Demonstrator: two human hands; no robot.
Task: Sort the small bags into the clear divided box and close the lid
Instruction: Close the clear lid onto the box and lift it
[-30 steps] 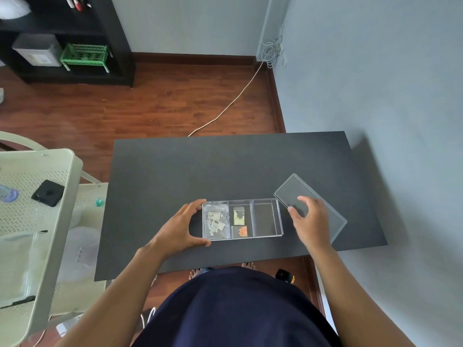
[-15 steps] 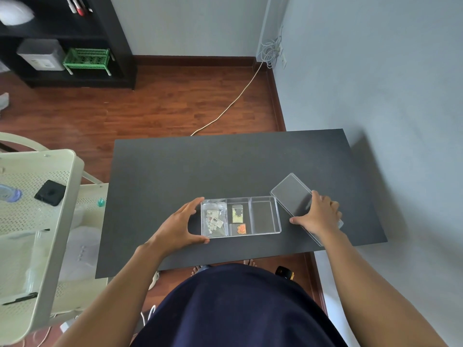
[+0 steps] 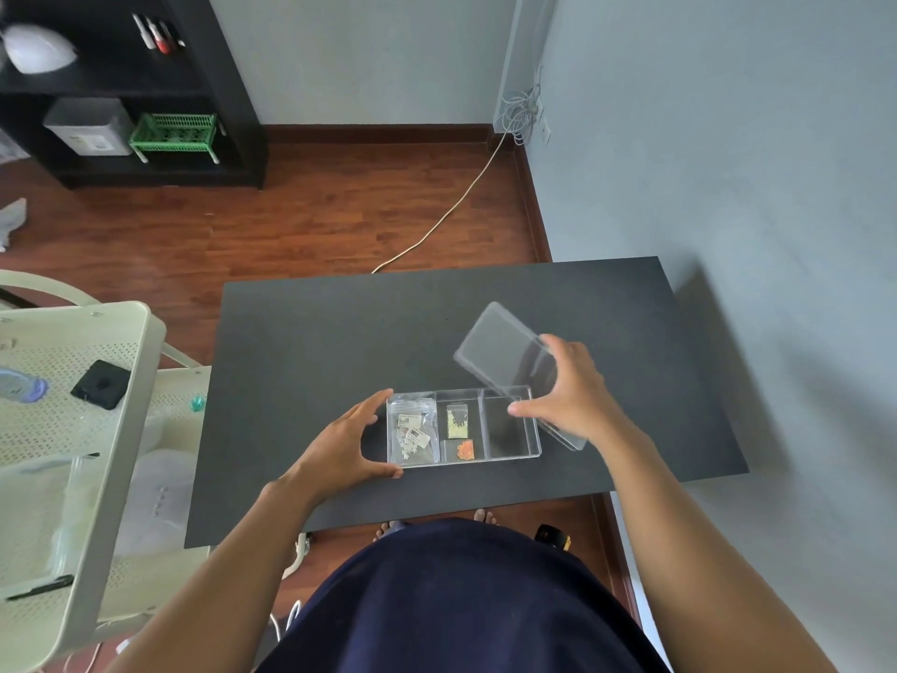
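The clear divided box (image 3: 514, 453) lies near the front of the black table (image 3: 340, 342). Its left compartment holds small clear bags with white pieces (image 3: 411, 432). The middle part holds a yellow-green bag (image 3: 457, 421) and, in front of it, an orange bag (image 3: 465, 448). The right compartment looks empty. My left hand (image 3: 347, 442) clasps the box's left end. My right hand (image 3: 573, 393) grips the clear lid (image 3: 495, 349), which is lifted and tilted above the box's right end.
A pale green perforated cart (image 3: 73, 429) stands to the left, with a black square object (image 3: 101, 384) on top. The grey wall runs close along the table's right side. A black shelf unit (image 3: 126, 89) and a white cable (image 3: 446, 211) lie beyond on the wooden floor.
My right hand closed on the lid, lifted it off the table and carried it left over the box's right end. My left hand stayed on the box.
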